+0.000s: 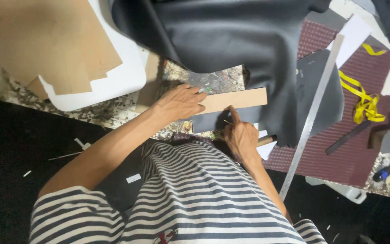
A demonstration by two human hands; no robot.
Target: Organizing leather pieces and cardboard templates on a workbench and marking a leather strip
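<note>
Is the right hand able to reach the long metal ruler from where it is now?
Probably yes: the metal ruler lies uncovered just beside the right hand, but that hand already holds a wooden-handled tool.

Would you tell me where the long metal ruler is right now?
In the head view, the metal ruler lies diagonally on the maroon mat, right of the right hand, between the dark leather and the yellow tape.

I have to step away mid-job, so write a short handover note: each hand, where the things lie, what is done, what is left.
Left hand presses flat on the tan cardboard strip, which lies on the dark leather sheet.
Right hand holds a wooden-handled tool, forefinger at the strip's lower edge.
Long metal ruler lies unused to the right.
Done: strip placed. Whether any line is marked or cut cannot be seen.
</note>
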